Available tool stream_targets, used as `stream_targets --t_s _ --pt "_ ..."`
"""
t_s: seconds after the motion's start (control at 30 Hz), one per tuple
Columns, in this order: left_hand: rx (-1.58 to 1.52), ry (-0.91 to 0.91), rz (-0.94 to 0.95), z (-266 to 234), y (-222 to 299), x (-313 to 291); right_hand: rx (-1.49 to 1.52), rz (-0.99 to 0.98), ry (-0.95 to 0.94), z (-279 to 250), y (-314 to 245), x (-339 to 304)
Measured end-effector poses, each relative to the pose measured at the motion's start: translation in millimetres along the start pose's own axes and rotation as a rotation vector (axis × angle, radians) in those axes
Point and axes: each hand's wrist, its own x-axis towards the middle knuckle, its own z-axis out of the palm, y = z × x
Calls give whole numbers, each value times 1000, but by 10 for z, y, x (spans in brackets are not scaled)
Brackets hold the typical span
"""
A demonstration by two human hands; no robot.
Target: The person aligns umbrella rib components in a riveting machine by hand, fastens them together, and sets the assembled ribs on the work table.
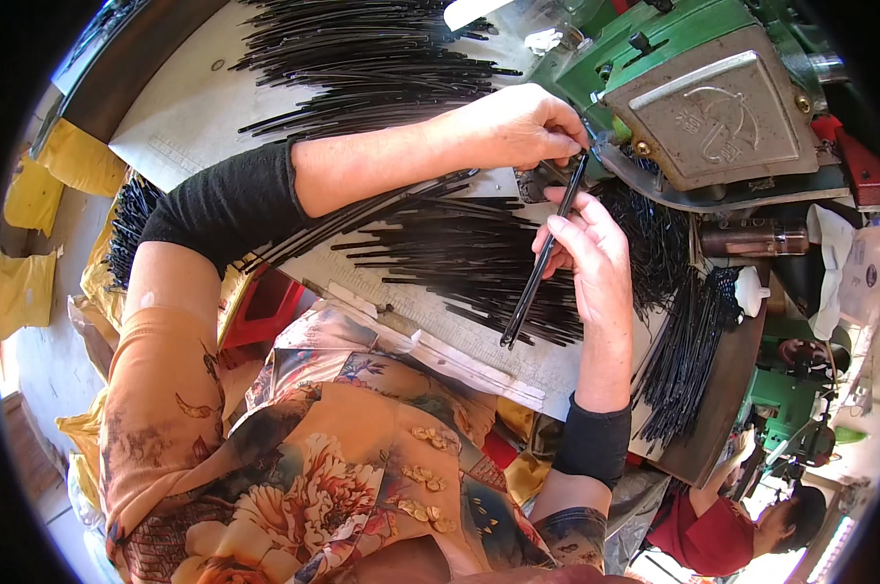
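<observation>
Working left to right: left hand (518,127) with thumb and fingertips drawn together at the upper end of a slim black rod (528,292), close by the green machine (713,112); whether actually gripping it, cannot tell, contact being partly hidden. Best to keep that pinch small and clear of the metal. Right hand (591,248) with thumb pressed toward curled fingers, holding the slanting rod; grip gently, and steady the length without bending. Then materials: creased yellow cloth (80,161); glossy, slender loose rods (362,58) heaped roughly parallel on a smooth pale tabletop (192,112); embossed, dull metal plate; stringy dark bundle (688,360).
</observation>
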Motion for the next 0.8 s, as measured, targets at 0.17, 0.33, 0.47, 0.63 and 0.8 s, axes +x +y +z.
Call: stream_targets --t_s 0.17,0.33,0.47,0.63,0.8 --pt "53 -2 53 8 -70 69 24 -1 -2 -42 19 28" --pt "19 -40 33 -7 -86 94 52 14 -9 -55 39 33" --pt "-87 -27 -136 -24 -47 44 133 29 -2 -47 36 31" --pt "-55 -60 -208 -51 -18 17 201 20 35 -26 75 48" --pt "-108 -44 -198 -42 7 -8 235 -1 93 13 85 61"
